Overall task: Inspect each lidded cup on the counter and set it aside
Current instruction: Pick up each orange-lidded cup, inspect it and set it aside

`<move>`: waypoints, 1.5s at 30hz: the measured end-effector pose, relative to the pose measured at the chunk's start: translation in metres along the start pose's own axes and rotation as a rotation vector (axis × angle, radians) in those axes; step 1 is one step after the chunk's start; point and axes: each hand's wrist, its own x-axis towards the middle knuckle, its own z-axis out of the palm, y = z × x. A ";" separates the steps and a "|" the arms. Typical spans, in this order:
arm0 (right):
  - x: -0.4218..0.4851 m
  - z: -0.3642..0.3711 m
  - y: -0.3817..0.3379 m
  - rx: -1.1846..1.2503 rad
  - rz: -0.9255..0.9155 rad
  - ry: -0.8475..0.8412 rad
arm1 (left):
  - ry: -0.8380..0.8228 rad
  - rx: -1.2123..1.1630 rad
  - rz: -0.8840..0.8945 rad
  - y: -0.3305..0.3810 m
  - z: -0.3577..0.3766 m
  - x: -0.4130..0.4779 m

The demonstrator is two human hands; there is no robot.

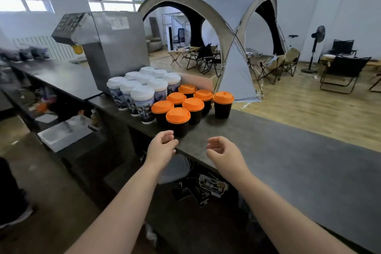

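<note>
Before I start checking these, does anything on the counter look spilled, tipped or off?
Nothing stands out. The white-lidded cups and orange-lidded cups stand upright with lids on; no spill shows on the counter. The rightmost orange cup merely stands slightly apart.

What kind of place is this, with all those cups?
Probably a drinks counter, like a small café, in a big indoor room. Rows of lidded cups stand on the counter beside a steel machine, and a tent with folding chairs stands behind.
</note>
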 end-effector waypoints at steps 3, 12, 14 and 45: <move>0.043 0.019 0.000 0.018 0.007 -0.015 | 0.034 -0.048 -0.034 -0.004 -0.008 0.032; 0.124 0.068 0.011 -0.038 0.007 -0.151 | -0.137 -0.170 -0.022 -0.012 -0.016 0.097; 0.130 0.075 0.009 -0.058 -0.023 -0.157 | -0.196 -0.173 0.012 -0.016 -0.015 0.102; 0.063 -0.056 0.082 -0.260 -0.127 0.402 | -0.837 0.008 0.544 -0.015 0.138 0.116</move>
